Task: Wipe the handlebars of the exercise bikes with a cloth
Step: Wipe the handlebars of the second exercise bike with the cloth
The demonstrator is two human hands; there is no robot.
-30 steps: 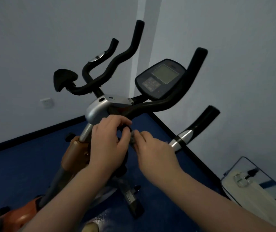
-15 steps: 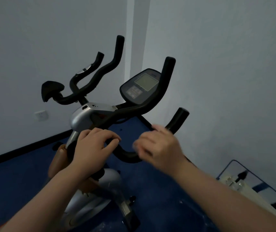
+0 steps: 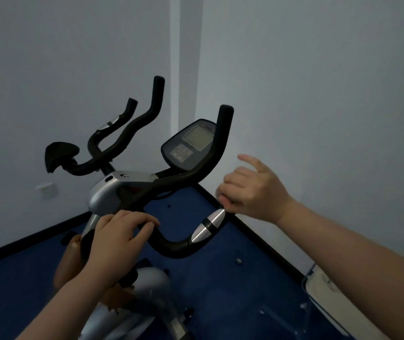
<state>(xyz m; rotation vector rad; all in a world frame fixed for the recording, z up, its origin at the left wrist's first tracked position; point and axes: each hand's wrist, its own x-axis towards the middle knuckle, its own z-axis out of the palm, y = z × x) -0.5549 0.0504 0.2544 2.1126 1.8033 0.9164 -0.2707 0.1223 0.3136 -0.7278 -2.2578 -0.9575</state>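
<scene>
My left hand (image 3: 117, 239) rests on the near part of the exercise bike's handlebar (image 3: 171, 246), fingers curled over the black foam close to the silver stem housing (image 3: 107, 195); it grips the bar there. No cloth shows under it, so I cannot tell whether one is tucked in my palm. My right hand (image 3: 250, 190) is farther out, at the end of the same lower bar just above the silver pulse sensor (image 3: 208, 224). Its lower fingers close around the grip end while the index finger sticks out loose toward the wall; whether cloth lies inside that fist I cannot tell either.

Beyond my hands the bar rises in a black horn (image 3: 223, 133) on the right side, and the console (image 3: 188, 148) with its grey screen and keypad sits just behind it. Further left, the other horn (image 3: 157, 99) and a shorter curved grip (image 3: 122, 116) stand up, with a black pad (image 3: 60, 153) at the far left end.

The bike stands on a blue floor (image 3: 220, 278) near the corner of the room, where two pale walls (image 3: 318, 94) meet. A white socket (image 3: 46, 190) sits low on the left wall. At the floor's right edge lies a white object (image 3: 323, 288), partly cut off.
</scene>
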